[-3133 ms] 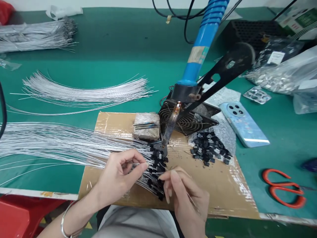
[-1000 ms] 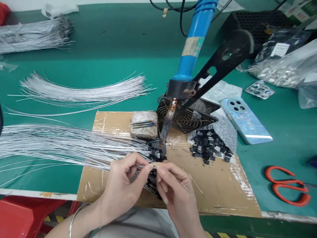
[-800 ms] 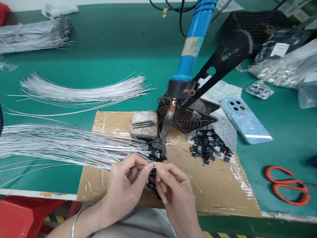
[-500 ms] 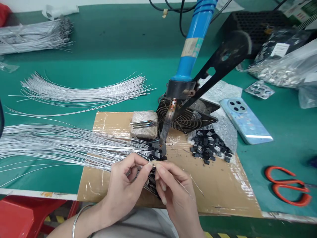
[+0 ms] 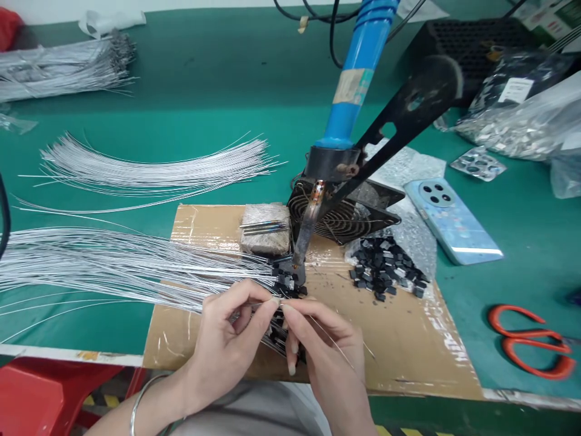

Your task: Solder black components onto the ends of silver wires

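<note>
My left hand (image 5: 236,336) pinches a thin wire between thumb and forefinger over the cardboard (image 5: 408,357). Close against it, my right hand (image 5: 329,345) is closed on the thin wire too, and a length of wire passes across its fingers toward the lower right. The fingertips nearly meet; what lies between them is too small to make out. Just behind them, white wires (image 5: 136,260) end in black connectors (image 5: 285,280). The tip of a blue-handled soldering iron (image 5: 306,230) points down above these connectors. More black-ended pieces are partly hidden beneath my hands.
Loose black pieces (image 5: 388,266) lie right of a fan (image 5: 340,215). A wrapped block (image 5: 265,227) stands left of the iron. Further right are a phone (image 5: 454,221) and orange-handled scissors (image 5: 531,342). A second wire bundle (image 5: 158,169) lies at the back left.
My right hand has turned slightly and its lower fingers have spread downward. The fingertips of both hands remain close together at the same place.
</note>
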Demonstrator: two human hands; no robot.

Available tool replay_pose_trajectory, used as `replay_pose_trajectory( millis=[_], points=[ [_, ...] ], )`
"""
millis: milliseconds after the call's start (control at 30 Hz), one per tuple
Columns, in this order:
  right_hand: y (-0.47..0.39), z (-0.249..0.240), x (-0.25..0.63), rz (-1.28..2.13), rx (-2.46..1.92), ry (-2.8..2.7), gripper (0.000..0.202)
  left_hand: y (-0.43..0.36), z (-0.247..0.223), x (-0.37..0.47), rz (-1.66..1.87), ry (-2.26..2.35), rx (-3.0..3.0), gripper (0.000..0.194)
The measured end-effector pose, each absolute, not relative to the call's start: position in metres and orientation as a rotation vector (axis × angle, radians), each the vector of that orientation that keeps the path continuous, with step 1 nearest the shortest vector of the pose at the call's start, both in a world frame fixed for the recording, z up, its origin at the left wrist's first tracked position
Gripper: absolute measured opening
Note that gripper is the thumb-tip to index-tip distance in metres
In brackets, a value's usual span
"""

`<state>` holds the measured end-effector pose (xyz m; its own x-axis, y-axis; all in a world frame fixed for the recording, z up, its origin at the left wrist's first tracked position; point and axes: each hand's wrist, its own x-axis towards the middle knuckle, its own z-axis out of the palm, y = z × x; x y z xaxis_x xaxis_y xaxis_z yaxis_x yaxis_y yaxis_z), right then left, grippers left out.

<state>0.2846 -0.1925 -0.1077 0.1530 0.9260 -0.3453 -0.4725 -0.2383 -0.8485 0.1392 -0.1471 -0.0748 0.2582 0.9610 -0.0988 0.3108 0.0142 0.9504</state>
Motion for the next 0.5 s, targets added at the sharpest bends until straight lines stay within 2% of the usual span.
replay_pose_trajectory(
  millis=[300, 500],
  points=[
    [-0.190, -0.088, 0.280, 1.448, -1.232, -0.346, 0.021, -0.129, -0.064, 0.153, 0.855, 1.271, 1.663, 0.020],
    [-0.191, -0.094, 0.283, 1.458, -1.226, -0.371, 0.019, -0.145, -0.073, 0.144, 0.844, 1.259, 1.683, 0.020]
  ],
)
